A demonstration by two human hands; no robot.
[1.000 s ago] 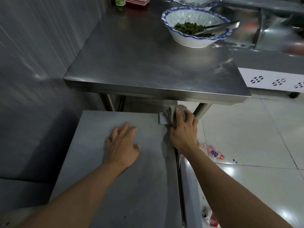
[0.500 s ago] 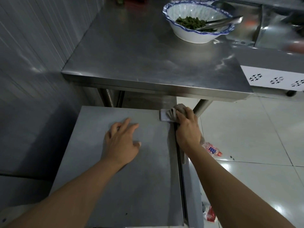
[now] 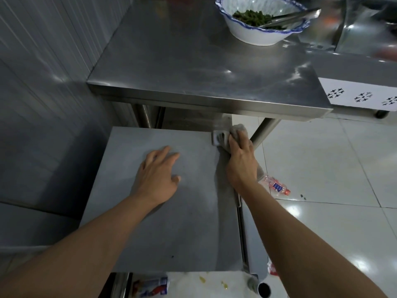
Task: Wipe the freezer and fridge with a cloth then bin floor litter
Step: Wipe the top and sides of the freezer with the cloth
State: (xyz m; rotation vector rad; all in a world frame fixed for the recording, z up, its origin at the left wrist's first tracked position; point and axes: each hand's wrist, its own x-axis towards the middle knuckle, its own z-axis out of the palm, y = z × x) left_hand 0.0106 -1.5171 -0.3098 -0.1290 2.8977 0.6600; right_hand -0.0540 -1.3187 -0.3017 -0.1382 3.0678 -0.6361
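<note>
The steel table point(image 3: 193, 67) fills the upper middle of the frame, a bowl of greens point(image 3: 261, 20) with tongs point(image 3: 294, 17) in it near the top right. Below it, centre frame, sits the flat grey top of the freezer point(image 3: 163, 211), tucked partly under the table's front edge. On the white floor tiles point(image 3: 322, 168) at the right lies a crushed plastic bottle point(image 3: 276, 187), with a scrap of red litter point(image 3: 272, 269) lower down by the forearm.

The left hand point(image 3: 158, 179) rests flat on the freezer top, fingers spread and holding nothing. The right hand point(image 3: 241, 162) has its fingers curled over the grey cloth point(image 3: 238, 131), pressing it at the far right corner of the top, beside a pale bracket point(image 3: 219, 137).

Over the last second the cloth has hardly travelled; the right hand has only crept slightly along that corner edge, while the left has stayed planted. I take it the corner is getting a scrub, so the wiping is still under way and the floor litter waits.
</note>
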